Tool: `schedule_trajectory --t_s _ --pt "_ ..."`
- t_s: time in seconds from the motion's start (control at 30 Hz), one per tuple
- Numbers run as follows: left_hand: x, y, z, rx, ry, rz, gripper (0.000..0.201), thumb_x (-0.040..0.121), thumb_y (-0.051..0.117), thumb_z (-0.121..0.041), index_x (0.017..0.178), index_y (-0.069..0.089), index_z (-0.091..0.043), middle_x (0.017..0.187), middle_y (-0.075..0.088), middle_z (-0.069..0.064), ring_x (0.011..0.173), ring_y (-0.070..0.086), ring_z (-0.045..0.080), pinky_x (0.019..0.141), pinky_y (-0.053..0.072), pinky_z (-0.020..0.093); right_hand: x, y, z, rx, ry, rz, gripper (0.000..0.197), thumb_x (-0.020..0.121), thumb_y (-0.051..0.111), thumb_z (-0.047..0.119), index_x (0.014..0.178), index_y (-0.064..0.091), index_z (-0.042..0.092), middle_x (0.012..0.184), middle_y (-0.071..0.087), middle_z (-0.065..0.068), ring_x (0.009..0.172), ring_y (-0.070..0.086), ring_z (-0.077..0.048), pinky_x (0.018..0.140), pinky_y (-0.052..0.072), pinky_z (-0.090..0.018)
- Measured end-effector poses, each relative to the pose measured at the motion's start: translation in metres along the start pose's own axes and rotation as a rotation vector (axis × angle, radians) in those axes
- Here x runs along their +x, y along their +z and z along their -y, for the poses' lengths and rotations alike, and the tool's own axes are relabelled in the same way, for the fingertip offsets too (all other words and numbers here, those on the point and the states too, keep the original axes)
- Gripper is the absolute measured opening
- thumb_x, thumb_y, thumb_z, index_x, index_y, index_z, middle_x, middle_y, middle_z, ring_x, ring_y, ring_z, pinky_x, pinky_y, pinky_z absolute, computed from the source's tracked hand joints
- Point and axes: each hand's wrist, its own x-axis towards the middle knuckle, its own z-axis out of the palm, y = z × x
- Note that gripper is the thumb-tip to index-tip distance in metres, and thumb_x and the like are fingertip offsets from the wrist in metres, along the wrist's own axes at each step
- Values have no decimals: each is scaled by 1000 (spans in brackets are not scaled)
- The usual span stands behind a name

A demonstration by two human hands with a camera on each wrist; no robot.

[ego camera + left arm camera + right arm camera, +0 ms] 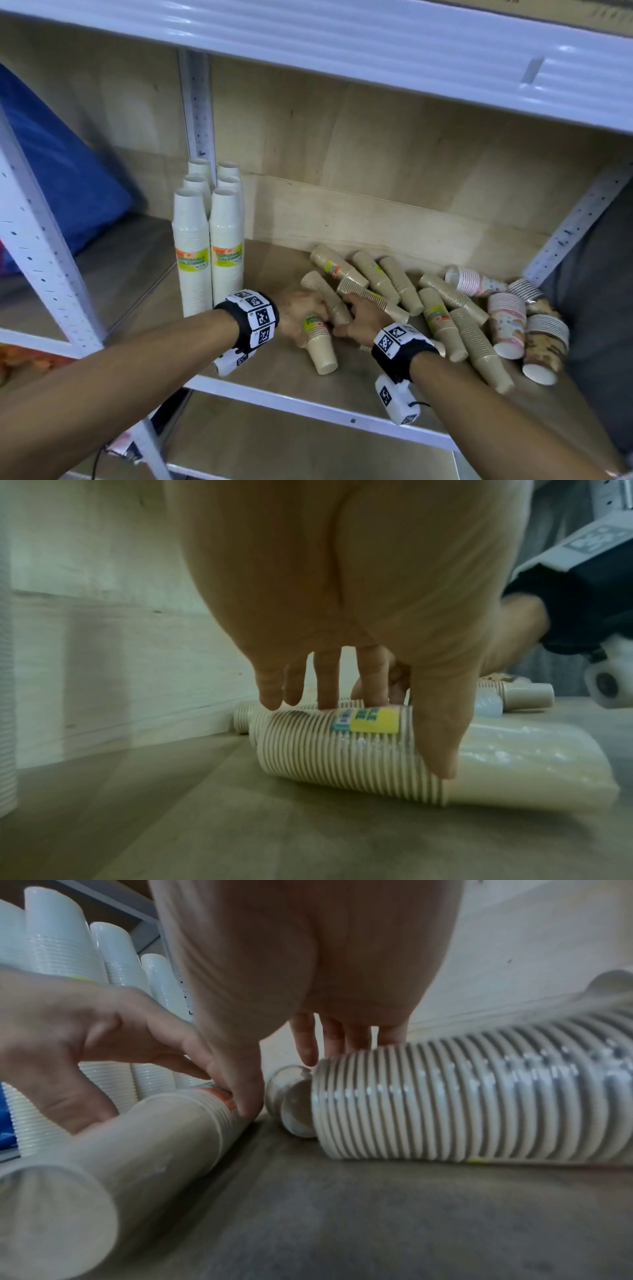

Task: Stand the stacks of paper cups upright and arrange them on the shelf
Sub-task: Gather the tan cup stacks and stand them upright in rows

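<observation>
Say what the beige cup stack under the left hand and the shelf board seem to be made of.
Beige cup stack: looks like matte paper cups with stacked ribbed rims, in a clear glossy film, probably plastic, that glints at its closed end.
Shelf board: apparently wood-grain laminate or plywood; grain visible, low sheen.

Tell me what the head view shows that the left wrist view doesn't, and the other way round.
Head only: six white stacks standing upright at the back left, patterned stacks lying at the right, and the right hand reaching into the beige pile. Left wrist only: the thumb curled down the near side of the stack. Both: the left hand gripping a beige stack that lies on the shelf.
</observation>
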Motion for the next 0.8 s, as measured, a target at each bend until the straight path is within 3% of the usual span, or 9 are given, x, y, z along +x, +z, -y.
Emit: schedule_trajectory --t_s 0.2,0.37,0.53,0.73,0.8 --pt "8 7 5 34 59 7 71 66 84 -31 131 57 -27 128 49 -2 120 46 17 101 37 28 2 7 -4 -18 11 -19 80 71 79 32 141 42 19 127 61 -5 116 58 -24 96 46 -32" --pt "12 1 3 196 86 33 70 68 81 -39 131 54 -33 126 49 -5 118 45 19 101 40 39 5 8 -6 -19 3 -22 80 70 79 34 140 43 21 124 62 -4 112 60 -23 94 47 -33" --pt "14 -2 2 244 105 30 64 65 81 -41 124 55 -36 122 51 -6 114 48 20 99 41 42 8 4 -7 -43 26 -10 77 71 79 35 138 45 19 122 63 -4 111 60 -24 91 49 -33" --pt "12 -6 5 110 63 -79 58 65 83 -34 116 57 -24 114 59 -3 102 55 18 80 44 28 19 -12 -5 -61 -3 -17 70 64 77 41 128 55 24 111 66 3 103 63 -19 77 42 -25" --pt "10 -9 6 48 23 -122 54 67 81 -35 114 56 -23 107 61 -3 94 57 17 71 40 25 22 -22 0 -53 -20 -34 60 69 75 39 125 58 26 108 65 7 99 61 -15 76 40 -24"
